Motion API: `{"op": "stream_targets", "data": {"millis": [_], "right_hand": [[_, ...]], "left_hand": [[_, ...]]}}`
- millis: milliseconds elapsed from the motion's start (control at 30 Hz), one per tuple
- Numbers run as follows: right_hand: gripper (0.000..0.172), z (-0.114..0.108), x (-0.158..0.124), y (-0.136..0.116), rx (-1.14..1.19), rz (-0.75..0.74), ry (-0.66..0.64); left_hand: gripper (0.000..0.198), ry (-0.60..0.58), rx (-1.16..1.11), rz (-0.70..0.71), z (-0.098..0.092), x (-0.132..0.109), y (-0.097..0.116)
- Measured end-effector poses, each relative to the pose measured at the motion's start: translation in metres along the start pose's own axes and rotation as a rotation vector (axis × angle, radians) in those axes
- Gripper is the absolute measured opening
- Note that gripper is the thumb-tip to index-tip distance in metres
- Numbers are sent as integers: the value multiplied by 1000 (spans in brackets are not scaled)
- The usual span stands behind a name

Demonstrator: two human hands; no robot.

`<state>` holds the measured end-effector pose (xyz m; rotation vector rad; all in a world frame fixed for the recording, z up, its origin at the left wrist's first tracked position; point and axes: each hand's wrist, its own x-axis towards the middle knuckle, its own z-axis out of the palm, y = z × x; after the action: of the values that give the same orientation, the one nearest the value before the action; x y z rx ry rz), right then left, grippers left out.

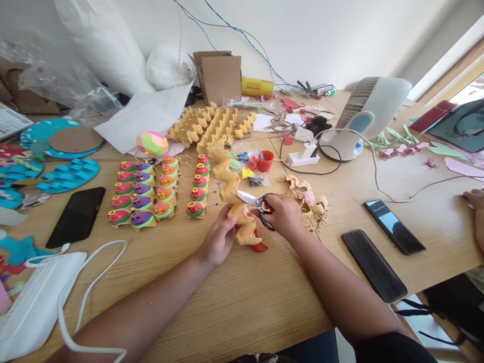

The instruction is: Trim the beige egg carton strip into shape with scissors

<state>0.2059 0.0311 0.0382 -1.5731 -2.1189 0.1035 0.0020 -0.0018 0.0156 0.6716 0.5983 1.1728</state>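
My left hand grips a long wavy strip of yellow egg carton near its lower end. In my right hand is a pair of scissors with dark handles, its blades lying against the strip's right edge just above my left fingers. Under the strip's lower end, a red object shows in part. Left of the strip stand rows of painted egg-carton figures in red, purple and orange. Carton scraps lie beyond my right hand.
Uncut egg cartons, a red cup and a power strip sit farther back. A white fan stands at right. Phones lie on both sides, and another person's hand rests at the right edge.
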Motion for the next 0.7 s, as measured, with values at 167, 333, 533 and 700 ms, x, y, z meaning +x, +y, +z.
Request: {"op": "stream_targets", "data": {"millis": [167,333,533,700], "right_hand": [[47,2,0,1,5,-5,7],[47,1,0,1,2,5,-19],[48,1,1,-1,52,60,-29],[55,2,3,1,439,196,10]], "left_hand": [[39,6,8,-5,1,0,1],[44,5,20,-10,0,0,0],[47,17,20,-26,-1,0,0],[51,-16,26,-31,-1,-1,0]]}}
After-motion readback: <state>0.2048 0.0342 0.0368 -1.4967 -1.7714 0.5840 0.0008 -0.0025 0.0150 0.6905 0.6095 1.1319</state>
